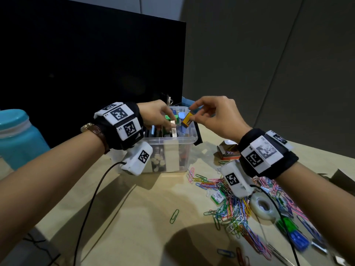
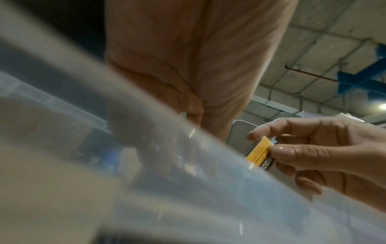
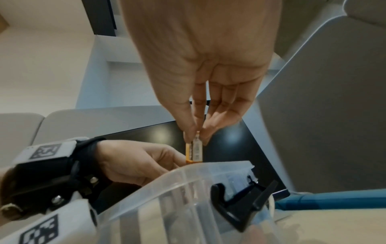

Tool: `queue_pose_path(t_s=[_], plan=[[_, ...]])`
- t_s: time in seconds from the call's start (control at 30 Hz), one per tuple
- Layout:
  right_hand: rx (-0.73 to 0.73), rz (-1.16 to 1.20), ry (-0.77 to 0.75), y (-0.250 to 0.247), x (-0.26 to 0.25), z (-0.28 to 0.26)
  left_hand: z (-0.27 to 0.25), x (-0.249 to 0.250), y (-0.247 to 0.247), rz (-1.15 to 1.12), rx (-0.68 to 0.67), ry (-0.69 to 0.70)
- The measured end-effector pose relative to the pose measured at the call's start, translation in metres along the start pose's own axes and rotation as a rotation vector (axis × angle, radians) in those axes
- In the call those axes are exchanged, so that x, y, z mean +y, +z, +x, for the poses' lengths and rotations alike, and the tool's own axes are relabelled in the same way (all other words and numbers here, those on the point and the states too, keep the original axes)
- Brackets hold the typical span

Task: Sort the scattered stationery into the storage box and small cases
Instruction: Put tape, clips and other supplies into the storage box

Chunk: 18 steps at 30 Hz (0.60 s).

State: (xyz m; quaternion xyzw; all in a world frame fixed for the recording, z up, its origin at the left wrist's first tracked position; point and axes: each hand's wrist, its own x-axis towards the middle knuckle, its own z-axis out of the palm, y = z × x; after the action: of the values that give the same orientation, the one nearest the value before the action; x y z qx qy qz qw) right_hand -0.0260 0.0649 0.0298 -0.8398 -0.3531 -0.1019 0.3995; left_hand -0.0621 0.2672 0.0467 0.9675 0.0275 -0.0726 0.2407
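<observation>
A small orange box is pinched between the thumb and fingertips of the right hand and held over the far right corner of the clear storage box, which stands on the desk. The left hand is reached down into the storage box, its fingers curled; what they hold cannot be told. Coloured paper clips and a tape roll are scattered near and right of the box.
</observation>
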Motion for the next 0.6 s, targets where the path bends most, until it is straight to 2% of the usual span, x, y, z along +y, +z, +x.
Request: queue_pose_path(t_s=[0.07,0.2,0.43,0.6], plan=[[-0.041,0.012,-0.011,0.003,-0.005,0.001,-0.002,-0.003,-0.001,-0.035,-0.015,0.009],[-0.096,-0.069,0.028,0.011,-0.012,0.007,0.0,-0.005,0.003,-0.036,0.076,0.001],[-0.04,-0.146,0.087,0.02,-0.016,0.02,-0.004,-0.009,0.001,0.032,-0.058,0.029],[-0.118,-0.181,0.11,0.024,-0.016,0.024,-0.006,-0.013,0.003,-0.007,-0.035,0.039]])
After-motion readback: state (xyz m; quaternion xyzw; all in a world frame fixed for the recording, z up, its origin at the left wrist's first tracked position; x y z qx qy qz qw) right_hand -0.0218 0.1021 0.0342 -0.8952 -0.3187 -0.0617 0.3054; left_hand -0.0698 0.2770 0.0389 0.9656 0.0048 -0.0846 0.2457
